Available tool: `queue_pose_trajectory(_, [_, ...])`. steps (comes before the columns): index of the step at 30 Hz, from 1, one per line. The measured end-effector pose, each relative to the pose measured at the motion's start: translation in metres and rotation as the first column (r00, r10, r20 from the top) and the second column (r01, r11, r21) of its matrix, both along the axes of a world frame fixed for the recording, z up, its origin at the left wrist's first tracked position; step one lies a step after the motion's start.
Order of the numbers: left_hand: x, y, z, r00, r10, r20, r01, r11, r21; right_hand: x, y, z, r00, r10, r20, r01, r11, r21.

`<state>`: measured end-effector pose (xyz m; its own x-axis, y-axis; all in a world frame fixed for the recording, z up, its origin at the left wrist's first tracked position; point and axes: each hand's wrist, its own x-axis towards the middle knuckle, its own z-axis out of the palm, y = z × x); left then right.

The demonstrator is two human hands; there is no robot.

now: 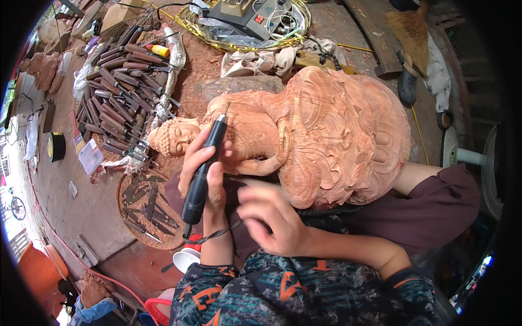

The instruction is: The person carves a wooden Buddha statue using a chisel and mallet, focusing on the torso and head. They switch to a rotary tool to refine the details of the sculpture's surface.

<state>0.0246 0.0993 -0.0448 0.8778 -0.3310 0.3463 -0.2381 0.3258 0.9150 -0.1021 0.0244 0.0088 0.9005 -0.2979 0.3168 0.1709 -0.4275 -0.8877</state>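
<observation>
My left hand [215, 176] is closed round a black pen-shaped rotary carving tool [199, 187]. Its metal collet and thin bit point up over the figure's chest; I cannot tell whether the bit touches the wood. A dark cord runs from the tool's lower end toward my right wrist. My right hand [274, 220], blurred by motion, hovers beside the figure's near edge, with loosely curled fingers apart from the thumb and nothing visible in them. The carved wooden seated figure [326, 136] lies on its back across my lap, its curly-haired head [173, 137] to the left.
Many wooden-handled chisels [117, 98] lie heaped at the far left. A round tray [168, 239] holds dark blades. Behind the figure are a control box [244, 19], coiled yellow cord [217, 46] and cloth [261, 62]. A broom [410, 38] and a fan [492, 168] stand right.
</observation>
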Motion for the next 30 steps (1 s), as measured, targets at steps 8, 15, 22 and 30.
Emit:
queue_pose_trajectory(8, [0.017,0.001,-0.004,0.999,-0.037,-0.014,0.039,0.992,0.117,0.052,0.01,-0.01,0.986,-0.141,-0.093,0.158,0.965,0.21])
queue_pose_trajectory(15, [0.025,-0.003,0.011,0.993,-0.107,-0.047,0.116,0.957,0.266,0.052,0.013,-0.021,0.984,-0.158,-0.088,0.175,0.951,0.256])
queue_pose_trajectory(22, [0.029,-0.007,0.026,0.985,-0.107,-0.132,0.151,0.906,0.396,0.058,0.013,-0.016,0.975,-0.2,-0.097,0.221,0.925,0.311])
queue_pose_trajectory(30, [0.029,-0.01,0.032,0.983,-0.086,-0.164,0.145,0.91,0.389,0.061,0.014,-0.011,0.971,-0.209,-0.117,0.238,0.902,0.361])
